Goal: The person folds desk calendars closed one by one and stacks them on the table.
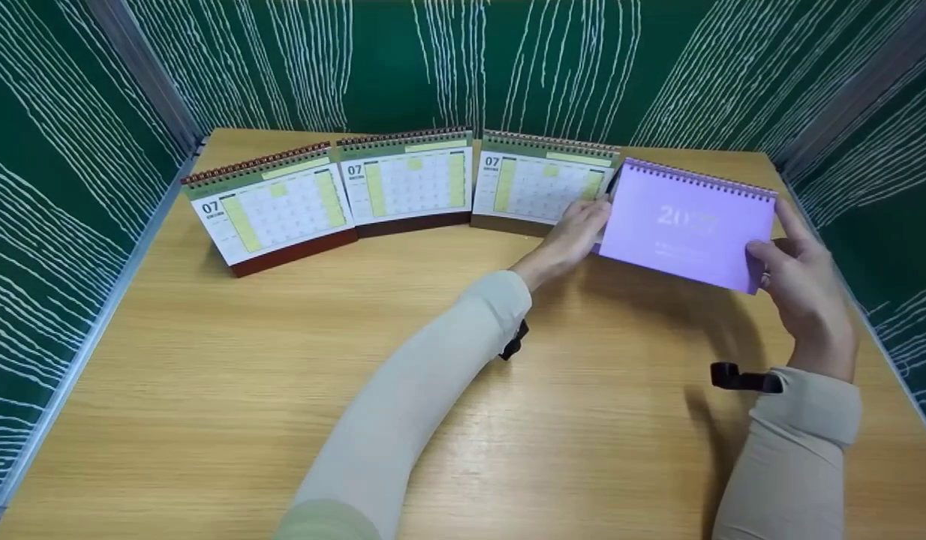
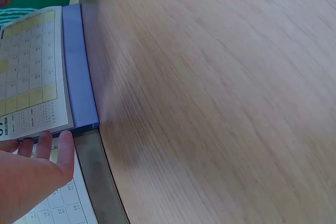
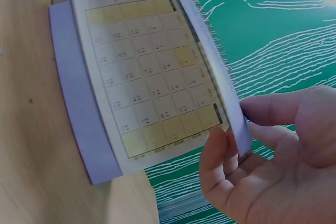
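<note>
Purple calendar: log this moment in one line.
Right grip: pinches purple cover, held off 07 page | Left grip: at left edge of purple calendar | Three other calendars: in a row, showing 07

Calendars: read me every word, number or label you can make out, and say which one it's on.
"07" on the left calendar.
"07" on the second calendar.
"07" on the third calendar.
"20" on the purple cover; the digits after it and the line below are too blurred.
"07" on the page beneath that cover.
Other print, dates included: too small or blurred to read reliably.
</note>
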Demonstrator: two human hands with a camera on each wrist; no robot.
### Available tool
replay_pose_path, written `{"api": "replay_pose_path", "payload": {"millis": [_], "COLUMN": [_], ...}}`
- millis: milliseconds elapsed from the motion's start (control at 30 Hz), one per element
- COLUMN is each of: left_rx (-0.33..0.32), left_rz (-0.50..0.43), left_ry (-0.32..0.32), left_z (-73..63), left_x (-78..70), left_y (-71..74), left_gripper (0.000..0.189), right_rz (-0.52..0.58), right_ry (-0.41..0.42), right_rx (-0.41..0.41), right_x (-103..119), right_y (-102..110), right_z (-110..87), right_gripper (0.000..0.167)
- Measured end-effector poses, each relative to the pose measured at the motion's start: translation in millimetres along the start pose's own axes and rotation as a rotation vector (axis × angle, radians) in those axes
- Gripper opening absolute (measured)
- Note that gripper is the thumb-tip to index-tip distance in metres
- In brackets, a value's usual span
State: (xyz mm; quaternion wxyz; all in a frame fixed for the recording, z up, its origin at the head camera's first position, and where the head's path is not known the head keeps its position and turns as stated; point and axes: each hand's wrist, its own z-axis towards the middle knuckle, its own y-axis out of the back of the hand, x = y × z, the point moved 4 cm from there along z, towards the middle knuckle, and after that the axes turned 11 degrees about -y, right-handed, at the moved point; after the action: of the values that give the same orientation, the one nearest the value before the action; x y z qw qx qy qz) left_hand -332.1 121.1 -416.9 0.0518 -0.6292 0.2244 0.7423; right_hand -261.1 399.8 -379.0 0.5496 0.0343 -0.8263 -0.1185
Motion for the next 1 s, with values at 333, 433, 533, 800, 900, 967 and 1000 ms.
{"api": "replay_pose_path", "payload": {"millis": [333,433,533,800,900,967,1000], "left_rx": [0.006,0.010,0.011,0.015,0.023,0.030,0.033], "left_rz": [0.045,0.050,0.046,0.072,0.091,0.094,0.093], "left_ry": [-0.007,-0.010,-0.013,-0.034,-0.053,-0.058,-0.060], "left_z": [-0.4,-0.9,-1.0,0.9,0.7,0.6,0.5], "left_x": [2.1,2.8,3.1,2.4,0.7,-0.2,-0.7], "left_y": [1.3,1.3,1.1,-1.1,-1.8,-2.7,-3.2], "left_gripper": [0.060,0.062,0.062,0.063,0.064,0.065,0.065], "right_rz": [-0.221,-0.241,-0.253,-0.285,-0.308,-0.316,-0.319], "right_ry": [0.060,0.057,0.055,0.035,0.049,0.058,0.065], "right_rx": [-0.126,-0.148,-0.157,-0.186,-0.206,-0.219,-0.225], "right_x": [1,-1,-3,-9,-11,-13,-13], "right_y": [-4,-5,-5,-5,-4,-3,-3], "right_z": [5.1,6.4,8.0,14.8,17.6,18.7,19.2], "right_gripper": [0.075,0.078,0.079,0.079,0.078,0.077,0.077]}}
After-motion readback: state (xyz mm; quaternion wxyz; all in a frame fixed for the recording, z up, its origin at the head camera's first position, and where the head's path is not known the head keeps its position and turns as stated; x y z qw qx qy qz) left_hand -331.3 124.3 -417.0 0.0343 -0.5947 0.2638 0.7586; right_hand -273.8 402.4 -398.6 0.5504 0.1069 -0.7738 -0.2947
